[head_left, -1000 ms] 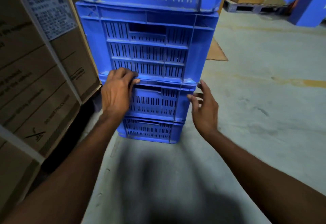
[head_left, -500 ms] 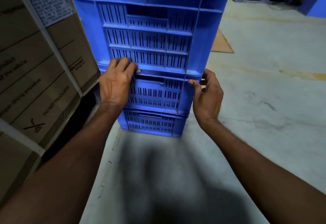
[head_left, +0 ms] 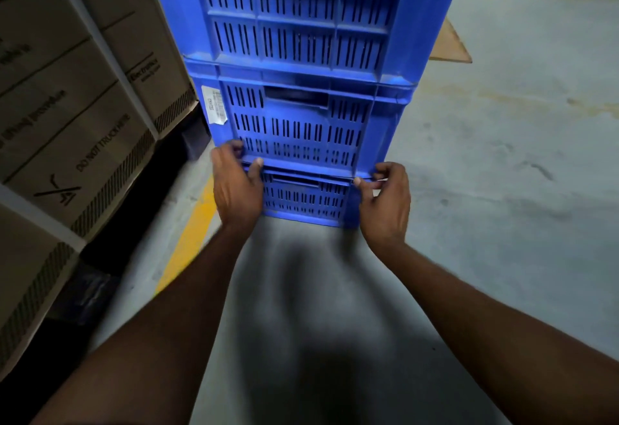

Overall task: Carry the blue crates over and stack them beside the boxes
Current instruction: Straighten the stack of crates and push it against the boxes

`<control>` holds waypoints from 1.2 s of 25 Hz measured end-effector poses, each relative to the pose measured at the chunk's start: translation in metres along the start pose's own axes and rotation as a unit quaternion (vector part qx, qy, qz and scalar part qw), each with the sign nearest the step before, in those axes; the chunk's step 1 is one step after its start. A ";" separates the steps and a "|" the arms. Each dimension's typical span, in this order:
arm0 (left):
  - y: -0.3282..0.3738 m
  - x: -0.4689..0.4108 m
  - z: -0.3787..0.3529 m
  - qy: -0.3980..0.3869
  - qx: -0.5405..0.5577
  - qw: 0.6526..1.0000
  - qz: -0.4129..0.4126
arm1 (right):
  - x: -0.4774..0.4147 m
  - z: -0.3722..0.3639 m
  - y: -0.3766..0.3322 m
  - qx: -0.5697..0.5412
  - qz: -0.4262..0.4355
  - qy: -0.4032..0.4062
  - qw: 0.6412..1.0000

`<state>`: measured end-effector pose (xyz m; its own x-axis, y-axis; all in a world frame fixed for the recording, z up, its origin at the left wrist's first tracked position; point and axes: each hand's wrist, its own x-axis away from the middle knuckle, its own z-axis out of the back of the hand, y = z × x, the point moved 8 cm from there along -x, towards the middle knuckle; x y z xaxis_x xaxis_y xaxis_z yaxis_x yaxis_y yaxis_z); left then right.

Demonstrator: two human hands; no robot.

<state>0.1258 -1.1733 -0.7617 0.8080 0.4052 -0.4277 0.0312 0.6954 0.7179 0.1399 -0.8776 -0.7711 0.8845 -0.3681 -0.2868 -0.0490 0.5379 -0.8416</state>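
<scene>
While both my hands sit low on the stack of blue crates (head_left: 301, 116), it rises straight ahead at 12 o'clock, its long axis upright and running out of view at the top. My left hand (head_left: 236, 187) curls round the left corner and my right hand (head_left: 385, 197) pinches the right corner, both at the seam where the bottom crate (head_left: 301, 202) meets the one above. They are level and equally near. The cardboard boxes (head_left: 83, 106) stand at 9 to 10 o'clock, just beside the stack on the floor (head_left: 502, 190). I judge any nudge should go toward 9 o'clock, kept even, or the tall stack could lean.
</scene>
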 end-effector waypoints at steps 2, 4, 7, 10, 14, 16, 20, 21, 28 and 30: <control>-0.022 -0.005 0.003 0.085 0.074 0.988 0.104 | -0.002 -0.007 0.009 -0.050 -0.039 0.032 0.997; -0.035 -0.014 -0.001 0.093 0.081 0.983 0.138 | -0.005 -0.012 0.014 -0.072 -0.054 0.057 0.994; -0.048 -0.019 -0.009 0.068 0.061 0.989 0.117 | -0.011 -0.017 0.021 -0.046 -0.026 0.041 0.998; -0.057 -0.016 -0.006 0.072 0.055 0.988 0.124 | -0.014 -0.012 0.023 -0.007 0.009 0.001 1.000; -0.052 -0.013 -0.006 0.043 0.124 0.981 0.139 | -0.014 -0.011 0.016 0.142 0.069 0.010 0.987; -0.050 -0.014 -0.005 0.037 0.136 0.980 0.143 | -0.014 -0.011 0.013 0.221 0.096 0.042 0.970; -0.053 -0.016 -0.006 0.029 0.152 0.975 0.157 | -0.018 -0.011 0.017 0.204 0.105 0.055 0.972; -0.055 -0.016 -0.007 0.026 0.164 0.973 0.159 | -0.019 -0.011 0.018 0.198 0.104 0.057 0.973; -0.055 -0.010 -0.008 -0.048 0.177 0.970 0.161 | -0.018 -0.012 0.018 0.177 0.082 0.011 0.981; -0.042 -0.002 -0.003 -0.112 0.148 0.967 0.176 | -0.020 -0.013 0.016 0.162 0.029 -0.073 0.984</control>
<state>0.1211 -1.2017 -0.7927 0.9058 0.4232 -0.0224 -0.1284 0.3244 0.9371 0.1148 -0.8716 -0.7849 0.9429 -0.2300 -0.2408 0.0289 0.7768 -0.6291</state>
